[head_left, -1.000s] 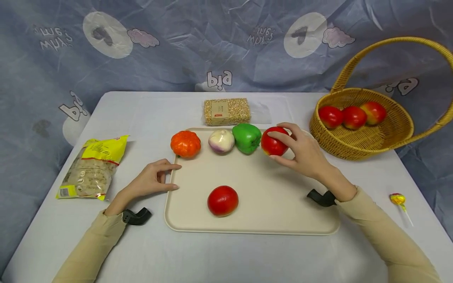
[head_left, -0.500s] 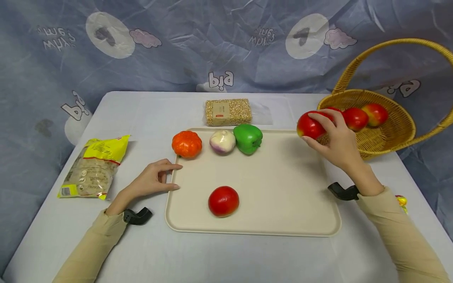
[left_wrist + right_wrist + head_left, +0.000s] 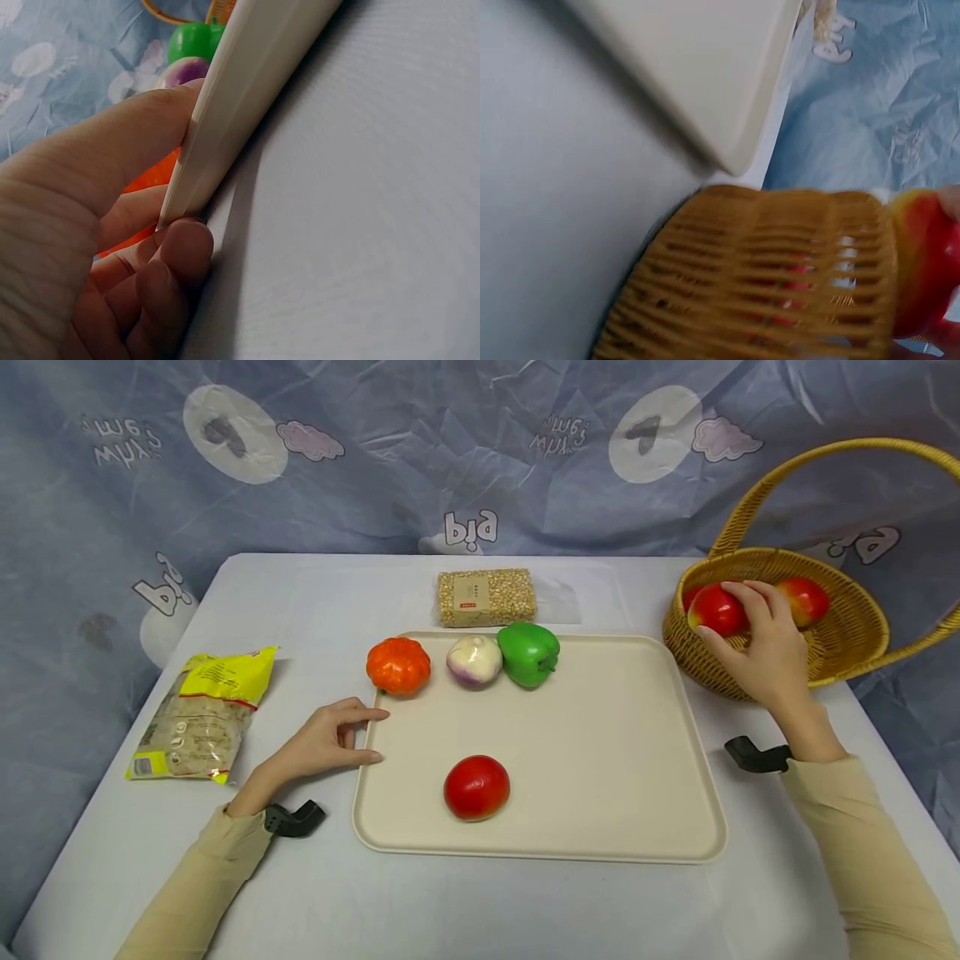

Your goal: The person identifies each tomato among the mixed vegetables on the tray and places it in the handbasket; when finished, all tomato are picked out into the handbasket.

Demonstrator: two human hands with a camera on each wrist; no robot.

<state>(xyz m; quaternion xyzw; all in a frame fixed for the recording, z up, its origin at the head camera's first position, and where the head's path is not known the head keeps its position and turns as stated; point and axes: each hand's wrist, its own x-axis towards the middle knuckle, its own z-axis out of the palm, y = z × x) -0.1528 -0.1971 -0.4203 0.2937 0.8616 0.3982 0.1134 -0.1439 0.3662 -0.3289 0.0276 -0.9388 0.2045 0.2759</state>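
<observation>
My right hand (image 3: pixel 776 652) grips a red-and-yellow apple (image 3: pixel 711 610) over the left side of the wicker basket (image 3: pixel 697 658). In the right wrist view, this apple (image 3: pixel 919 262) shows just beyond the basket's rim, with only part of the hand visible. More apples, such as one on the right (image 3: pixel 808 600), lie inside the basket, partly hidden by my hand. My left hand (image 3: pixel 326 743) holds the left edge of the beige tray (image 3: pixel 585 735); in the left wrist view its thumb (image 3: pixel 161 112) lies on the rim and other fingers curl beneath.
On the tray sit an orange pumpkin (image 3: pixel 398 667), a white-and-purple onion-like vegetable (image 3: pixel 475 662), a green bell pepper (image 3: pixel 528 654) and a red round fruit (image 3: pixel 477 787). Behind it lies a packet of yellow grains (image 3: pixel 487 597). A yellow-topped bag (image 3: pixel 202 714) lies far left.
My right hand has carried the apple from the tray's back right corner rightward to over the basket. My left hand stays at the tray's left edge.
</observation>
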